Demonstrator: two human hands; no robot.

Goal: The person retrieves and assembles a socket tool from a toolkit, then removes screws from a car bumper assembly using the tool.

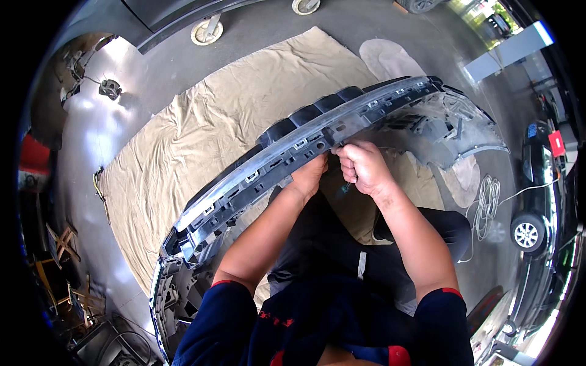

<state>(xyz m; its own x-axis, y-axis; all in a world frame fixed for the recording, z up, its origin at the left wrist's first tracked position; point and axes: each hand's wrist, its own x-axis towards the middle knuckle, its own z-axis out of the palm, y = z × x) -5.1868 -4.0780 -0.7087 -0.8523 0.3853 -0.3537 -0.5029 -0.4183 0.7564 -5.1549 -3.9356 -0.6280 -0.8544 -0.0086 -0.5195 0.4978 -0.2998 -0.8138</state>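
A large dark car bumper (pixel 292 141) stands across in front of me, its back side with slots and clip holes turned toward me. My right hand (pixel 364 168) is closed in a fist against the middle of its upper edge. A small dark end pokes out below that fist; what it belongs to is hidden by the fingers. Just beside it, my left hand (pixel 310 175) reaches under the same edge of the bumper. Its fingertips are hidden there, so its grip does not show.
Beneath the bumper a beige cloth (pixel 201 122) is spread over the grey floor. White caster wheels (pixel 207 30) stand beyond it. On the right lie a coiled pale cable (pixel 486 207) and a grey mat piece (pixel 390 56); a dark car (pixel 530 226) is parked farther right.
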